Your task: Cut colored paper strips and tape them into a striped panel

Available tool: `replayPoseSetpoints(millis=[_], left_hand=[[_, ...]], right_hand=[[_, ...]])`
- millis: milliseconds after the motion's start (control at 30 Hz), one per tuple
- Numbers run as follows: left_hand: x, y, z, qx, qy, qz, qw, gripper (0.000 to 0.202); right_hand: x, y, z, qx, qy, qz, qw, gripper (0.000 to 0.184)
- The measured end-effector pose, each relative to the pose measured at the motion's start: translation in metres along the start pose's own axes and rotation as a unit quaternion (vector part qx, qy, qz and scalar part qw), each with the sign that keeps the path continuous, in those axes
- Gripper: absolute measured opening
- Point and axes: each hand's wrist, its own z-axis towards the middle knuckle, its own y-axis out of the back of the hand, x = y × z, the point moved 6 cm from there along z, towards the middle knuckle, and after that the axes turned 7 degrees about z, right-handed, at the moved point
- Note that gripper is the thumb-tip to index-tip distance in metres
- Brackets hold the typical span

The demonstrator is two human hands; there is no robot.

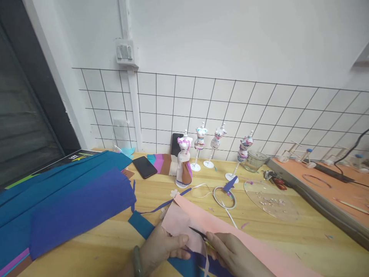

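I see wooden table [98, 238] against white wall [230, 46], wire grid [174, 96] on it. Left hand [163, 244] pinches pale pink piece [179, 222] over table's near side; right hand [228, 250] grips scissors [199, 233], blade against that piece.

Left wrist [146, 254]: we wear a smooth, rounded bangle [137, 261]
Bangle colour: muted grey-green
Left hand [162, 244]: our fingers bare
Right hand [229, 250]: bare, like our forearm [252, 266]
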Motion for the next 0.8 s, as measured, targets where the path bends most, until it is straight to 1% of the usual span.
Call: replayPoseSetpoints(millis=[167, 333, 433, 533, 600, 700, 767, 800], left_hand=[[0.0, 0.0, 0.002, 0.007, -0.006, 0.004, 1.0, 0.061], [0.002, 0.002, 0.001, 0.001, -0.006, 0.009, 1.0, 0.063], [0.003, 0.001, 0.001, 0.006, -0.008, 0.011, 1.0, 0.065], [0.003, 0.0, 0.001, 0.022, -0.014, 0.012, 1.0, 0.063], [0.002, -0.001, 0.001, 0.023, -0.013, 0.013, 1.0, 0.061], [0.003, -0.001, 0.001, 0.023, -0.004, 0.024, 0.999, 0.065], [0.004, -0.001, 0.001, 0.027, 0.001, 0.033, 0.999, 0.067], [0.004, -0.001, 0.001, 0.029, 0.002, 0.038, 0.999, 0.067]], right_hand=[[0.004, 0.001, -0.001, 0.005, -0.015, -0.025, 1.0, 0.059], [-0.007, 0.002, -0.002, -0.002, -0.018, -0.057, 0.998, 0.063], [-0.015, 0.001, -0.002, 0.01, 0.007, -0.068, 0.998, 0.059], [-0.016, 0.001, -0.001, 0.006, 0.04, -0.106, 0.994, 0.057], [-0.012, 0.0, 0.0, 0.012, 0.064, -0.129, 0.99, 0.055], [0.002, -0.006, 0.001, 0.041, 0.111, -0.143, 0.983, 0.049], [0.009, -0.007, 0.003, 0.047, 0.115, -0.133, 0.983, 0.044], [0.01, -0.008, 0.005, 0.044, 0.104, -0.122, 0.986, 0.043]])
